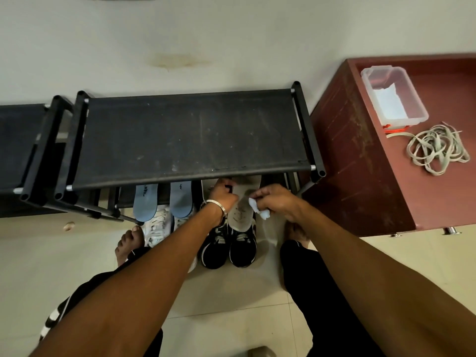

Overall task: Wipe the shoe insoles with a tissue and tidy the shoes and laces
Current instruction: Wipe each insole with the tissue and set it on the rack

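A grey insole (240,211) stands tilted over a pair of black sneakers (229,247) on the floor, its top under the shelf edge. My left hand (222,194) grips its upper left edge. My right hand (277,200) holds a crumpled white tissue (260,210) against the insole's right side. Two blue insoles (162,199) lean on the rack above white sneakers (157,228). A second grey insole (269,234) lies on the floor beside the black shoes.
The black fabric-topped shoe rack (190,135) overhangs the shoes. To the right is a red-brown cabinet (360,163) carrying a clear plastic box with tissues (394,96) and a heap of pale laces (438,149). My bare feet flank the shoes.
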Demonstrator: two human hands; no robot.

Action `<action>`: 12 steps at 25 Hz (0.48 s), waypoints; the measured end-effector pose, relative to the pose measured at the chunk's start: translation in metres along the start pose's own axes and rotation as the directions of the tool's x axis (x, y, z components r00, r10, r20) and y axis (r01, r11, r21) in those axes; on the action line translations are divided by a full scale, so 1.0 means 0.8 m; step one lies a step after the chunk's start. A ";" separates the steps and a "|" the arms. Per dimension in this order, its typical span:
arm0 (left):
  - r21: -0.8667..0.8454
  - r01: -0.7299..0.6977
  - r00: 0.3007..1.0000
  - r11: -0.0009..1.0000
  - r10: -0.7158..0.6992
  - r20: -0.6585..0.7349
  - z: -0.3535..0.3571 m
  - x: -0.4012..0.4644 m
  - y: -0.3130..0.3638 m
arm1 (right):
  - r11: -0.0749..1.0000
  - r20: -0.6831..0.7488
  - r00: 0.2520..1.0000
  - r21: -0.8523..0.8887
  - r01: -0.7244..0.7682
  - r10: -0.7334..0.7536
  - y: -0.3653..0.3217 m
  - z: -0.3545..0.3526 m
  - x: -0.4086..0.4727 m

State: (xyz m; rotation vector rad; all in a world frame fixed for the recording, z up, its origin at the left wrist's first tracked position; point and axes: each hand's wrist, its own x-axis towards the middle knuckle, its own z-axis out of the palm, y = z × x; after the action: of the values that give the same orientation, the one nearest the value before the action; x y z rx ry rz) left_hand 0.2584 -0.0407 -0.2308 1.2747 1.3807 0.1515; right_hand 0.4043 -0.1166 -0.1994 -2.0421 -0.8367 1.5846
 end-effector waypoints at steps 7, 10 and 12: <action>-0.062 -0.016 0.996 0.998 0.022 0.090 -0.044 -0.092 -0.027 | 0.995 0.162 0.986 -0.086 0.058 -0.044 -0.001 0.041 -0.082; -0.065 -0.020 0.993 0.998 0.028 0.112 -0.064 -0.139 -0.035 | 0.991 0.236 0.970 -0.101 0.090 -0.064 -0.003 0.060 -0.113; -0.065 -0.023 0.993 0.998 0.030 0.112 -0.079 -0.169 -0.038 | 0.987 0.261 0.961 -0.106 0.120 -0.088 -0.009 0.075 -0.135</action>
State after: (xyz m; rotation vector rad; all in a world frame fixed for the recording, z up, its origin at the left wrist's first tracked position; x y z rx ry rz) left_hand 0.1531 -0.1150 -0.1494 1.2308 1.2536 0.1384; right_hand 0.3266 -0.1872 -0.1337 -1.8615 -1.1403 1.8016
